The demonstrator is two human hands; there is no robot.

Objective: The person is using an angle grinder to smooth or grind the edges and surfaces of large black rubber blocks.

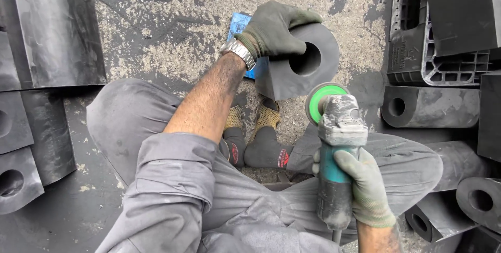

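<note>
Far left, a stack of at least four dark rubber blocks waits on the concrete. Centre, the gloved left hand clamps over one D-shaped rubber block with a round bore, propped on a blue pad. Just right, the right hand wraps the one angle grinder, green disc beside the block, apparently not yet biting. Right, about five more blocks lie piled, so most seems left.

Even daylight, soft shadows, sharp focus, wide-angle edges
</note>
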